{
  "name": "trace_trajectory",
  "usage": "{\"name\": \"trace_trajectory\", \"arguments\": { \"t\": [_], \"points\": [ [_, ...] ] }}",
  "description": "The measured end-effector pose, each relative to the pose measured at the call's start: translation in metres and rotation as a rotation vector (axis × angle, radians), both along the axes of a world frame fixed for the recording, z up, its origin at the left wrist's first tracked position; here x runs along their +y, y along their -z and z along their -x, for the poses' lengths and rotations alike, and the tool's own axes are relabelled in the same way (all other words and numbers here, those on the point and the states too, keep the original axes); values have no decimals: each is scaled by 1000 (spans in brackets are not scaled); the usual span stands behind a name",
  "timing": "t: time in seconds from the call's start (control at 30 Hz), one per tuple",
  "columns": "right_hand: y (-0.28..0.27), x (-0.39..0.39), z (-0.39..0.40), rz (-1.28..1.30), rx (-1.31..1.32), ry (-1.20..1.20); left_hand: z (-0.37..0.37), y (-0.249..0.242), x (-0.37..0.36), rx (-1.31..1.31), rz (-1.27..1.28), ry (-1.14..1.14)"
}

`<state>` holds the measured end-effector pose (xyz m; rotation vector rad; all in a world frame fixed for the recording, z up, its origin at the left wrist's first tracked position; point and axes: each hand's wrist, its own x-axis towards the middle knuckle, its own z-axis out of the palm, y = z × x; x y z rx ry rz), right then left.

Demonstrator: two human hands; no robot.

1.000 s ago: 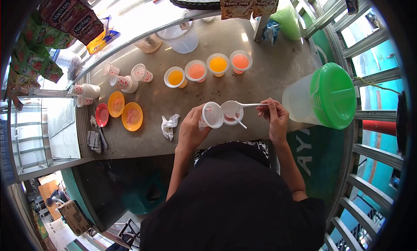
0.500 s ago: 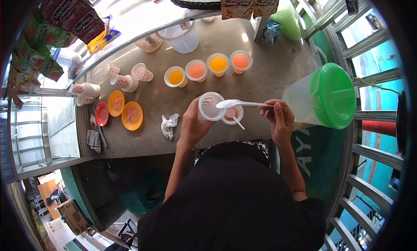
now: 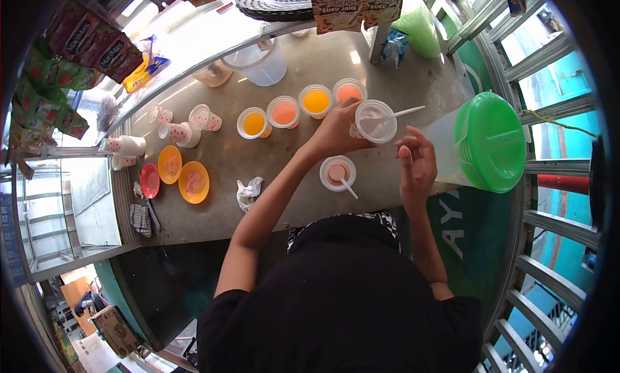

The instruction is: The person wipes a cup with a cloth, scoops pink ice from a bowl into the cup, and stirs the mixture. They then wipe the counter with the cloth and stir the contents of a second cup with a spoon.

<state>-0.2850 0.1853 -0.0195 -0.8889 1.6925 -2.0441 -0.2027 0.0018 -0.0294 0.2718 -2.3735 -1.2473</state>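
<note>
My left hand (image 3: 337, 131) is closed around a clear plastic cup (image 3: 381, 133), lifted beside the row of drinks. A white plastic spoon (image 3: 409, 111) rests in that cup, its handle sticking out over the rim to the right. What lies inside looks pale and is hard to make out. My right hand (image 3: 418, 165) is raised between the cup and the lidded container, fingers loosely curled and apart, holding nothing. Below the held cup, another plastic cup (image 3: 328, 180) stands on the counter with pinkish contents and a white spoon (image 3: 349, 190) in it.
Orange and pink drinks in cups (image 3: 283, 112) line the counter (image 3: 258, 163). A container with a green lid (image 3: 494, 144) stands right. Left are spotted cups (image 3: 203, 119), orange plates (image 3: 194, 182), a red plate (image 3: 150, 180) and crumpled tissue (image 3: 248, 193). Sachets (image 3: 93, 47) hang upper left.
My left hand has carried the cup up and right, away from the cup on the counter. My right hand has let go of the spoon, which now rests in the held cup.
</note>
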Motion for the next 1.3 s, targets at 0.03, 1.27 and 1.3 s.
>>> {"name": "trace_trajectory", "arguments": {
  "t": [0.03, 1.27, 1.3],
  "points": [
    [8, 6, 0, -29, -23, 29, 8, 6, -2, 0, -6, 5],
    [9, -22, -20, -373, 530, -585, -106, 77, 83, -11, -523, -308],
    [8, -23, -18, -338, 499, -578, -102, 77, 82, -6, -521, -310]
  ]
}}
